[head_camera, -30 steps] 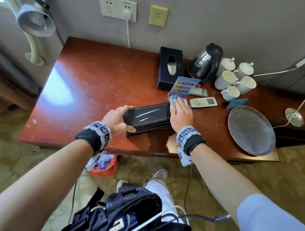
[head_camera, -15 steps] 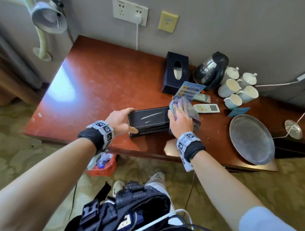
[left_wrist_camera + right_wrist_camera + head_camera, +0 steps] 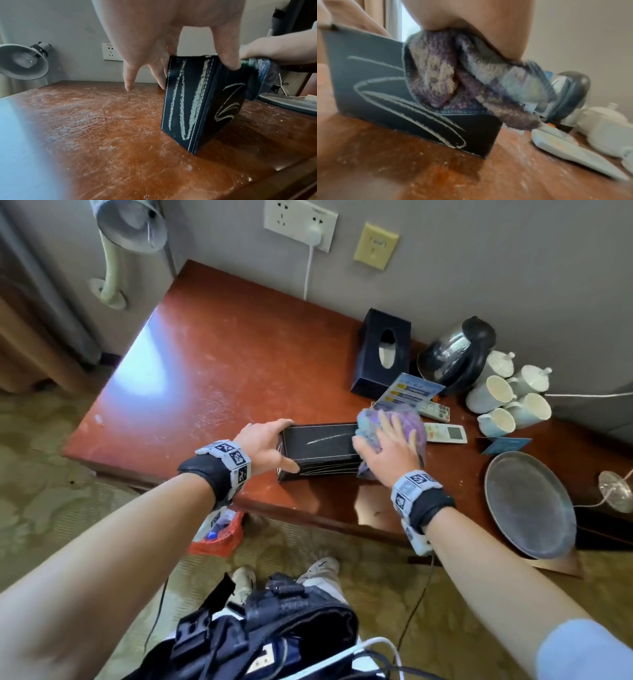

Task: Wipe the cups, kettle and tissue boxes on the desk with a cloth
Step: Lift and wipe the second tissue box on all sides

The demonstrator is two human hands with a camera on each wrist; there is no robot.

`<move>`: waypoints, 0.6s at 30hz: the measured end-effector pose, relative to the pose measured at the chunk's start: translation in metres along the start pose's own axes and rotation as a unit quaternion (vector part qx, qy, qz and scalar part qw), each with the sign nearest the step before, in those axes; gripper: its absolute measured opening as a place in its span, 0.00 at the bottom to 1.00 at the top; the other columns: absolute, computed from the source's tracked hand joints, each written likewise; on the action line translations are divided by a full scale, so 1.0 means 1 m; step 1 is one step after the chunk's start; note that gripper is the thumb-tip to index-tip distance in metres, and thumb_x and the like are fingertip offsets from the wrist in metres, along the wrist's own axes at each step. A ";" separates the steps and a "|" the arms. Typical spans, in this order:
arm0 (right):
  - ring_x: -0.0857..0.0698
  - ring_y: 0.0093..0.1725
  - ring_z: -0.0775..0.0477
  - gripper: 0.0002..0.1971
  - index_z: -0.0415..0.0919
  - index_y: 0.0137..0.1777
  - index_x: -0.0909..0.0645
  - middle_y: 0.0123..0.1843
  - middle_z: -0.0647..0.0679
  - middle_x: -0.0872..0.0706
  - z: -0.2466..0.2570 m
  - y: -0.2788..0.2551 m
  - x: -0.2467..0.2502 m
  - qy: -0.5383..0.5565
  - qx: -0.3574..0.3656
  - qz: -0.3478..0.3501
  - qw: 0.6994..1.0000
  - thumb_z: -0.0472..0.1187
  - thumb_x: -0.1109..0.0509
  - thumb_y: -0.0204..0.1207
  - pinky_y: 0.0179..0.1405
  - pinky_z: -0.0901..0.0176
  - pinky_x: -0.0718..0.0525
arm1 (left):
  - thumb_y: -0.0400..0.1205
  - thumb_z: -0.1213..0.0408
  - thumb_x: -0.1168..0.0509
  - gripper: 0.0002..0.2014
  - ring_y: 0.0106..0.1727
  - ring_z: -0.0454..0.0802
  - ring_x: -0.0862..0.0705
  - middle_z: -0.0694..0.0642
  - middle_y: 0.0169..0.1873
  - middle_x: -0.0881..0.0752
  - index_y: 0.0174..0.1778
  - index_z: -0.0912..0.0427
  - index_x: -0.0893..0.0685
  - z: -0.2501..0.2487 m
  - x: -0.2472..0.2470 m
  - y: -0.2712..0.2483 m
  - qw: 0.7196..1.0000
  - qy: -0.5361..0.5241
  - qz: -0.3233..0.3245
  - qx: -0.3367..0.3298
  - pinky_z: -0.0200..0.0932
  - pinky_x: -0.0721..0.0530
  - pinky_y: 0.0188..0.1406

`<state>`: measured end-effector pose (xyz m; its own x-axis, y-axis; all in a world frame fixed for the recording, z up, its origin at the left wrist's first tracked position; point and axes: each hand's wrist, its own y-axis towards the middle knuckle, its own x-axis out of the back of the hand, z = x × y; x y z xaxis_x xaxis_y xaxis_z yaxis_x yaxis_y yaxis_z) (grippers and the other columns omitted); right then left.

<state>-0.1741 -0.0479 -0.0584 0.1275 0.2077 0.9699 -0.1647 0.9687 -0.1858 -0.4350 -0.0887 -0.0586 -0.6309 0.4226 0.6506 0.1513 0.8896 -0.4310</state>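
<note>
A black tissue box (image 3: 322, 448) streaked with white marks lies near the desk's front edge, also seen in the left wrist view (image 3: 192, 97) and the right wrist view (image 3: 373, 83). My left hand (image 3: 274, 445) grips its left end, thumb on the near side and fingers (image 3: 159, 75) on the far side. My right hand (image 3: 390, 446) holds a bunched purple cloth (image 3: 397, 419) against the box's right end; part of the cloth (image 3: 436, 81) hangs down over that end. A second dark tissue box (image 3: 380, 354) stands at the back beside the kettle (image 3: 455, 354) and several white cups (image 3: 493, 395).
Two remote controls (image 3: 445, 433), a blue leaflet (image 3: 411, 388) and a blue card (image 3: 507, 445) lie right of the box. A round metal tray (image 3: 527, 505) overhangs the desk's front right. The dusty desk (image 3: 222, 378) stretches left. A lamp (image 3: 130, 224) hangs at the far left.
My right hand has lifted from beside the box's right end and brought the cloth up over that end. My left hand keeps its grip on the left end.
</note>
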 end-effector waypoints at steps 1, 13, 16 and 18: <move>0.54 0.87 0.47 0.30 0.50 0.83 0.35 0.88 0.53 0.46 0.000 0.000 -0.001 -0.002 -0.019 -0.007 1.000 0.62 0.46 0.85 0.84 0.35 0.60 | 0.72 0.51 0.20 0.46 0.75 0.60 0.26 0.57 0.76 0.23 0.84 0.49 0.37 0.000 -0.001 0.000 1.000 -0.003 -0.002 0.001 0.53 0.31 0.76; 0.41 0.86 0.48 0.26 0.55 0.77 0.24 0.84 0.51 0.33 0.029 -0.019 -0.031 0.044 0.167 -0.054 0.984 0.59 0.49 0.83 0.84 0.33 0.54 | 0.70 0.48 0.19 0.47 0.71 0.61 0.22 0.58 0.72 0.19 0.83 0.47 0.36 0.004 -0.002 0.002 1.000 0.000 -0.002 0.013 0.57 0.23 0.71; 0.45 0.87 0.48 0.23 0.52 0.80 0.28 0.85 0.52 0.36 -0.004 -0.010 -0.020 0.054 0.054 -0.047 0.996 0.53 0.45 0.86 0.85 0.37 0.60 | 0.70 0.48 0.19 0.48 0.72 0.61 0.23 0.57 0.73 0.21 0.83 0.45 0.36 0.004 -0.001 0.003 1.000 -0.001 0.005 0.020 0.58 0.23 0.71; 0.46 0.87 0.46 0.25 0.53 0.79 0.28 0.86 0.53 0.37 0.004 -0.012 -0.019 0.044 0.027 -0.047 0.998 0.55 0.49 0.85 0.84 0.35 0.61 | 0.69 0.48 0.19 0.48 0.74 0.61 0.24 0.56 0.74 0.22 0.84 0.45 0.37 0.005 -0.002 0.004 1.000 -0.006 0.002 0.023 0.59 0.24 0.73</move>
<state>-0.1786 -0.0640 -0.0738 0.2292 0.1288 0.9648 -0.1999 0.9763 -0.0828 -0.4364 -0.0868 -0.0649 -0.6387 0.4248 0.6416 0.1189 0.8783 -0.4631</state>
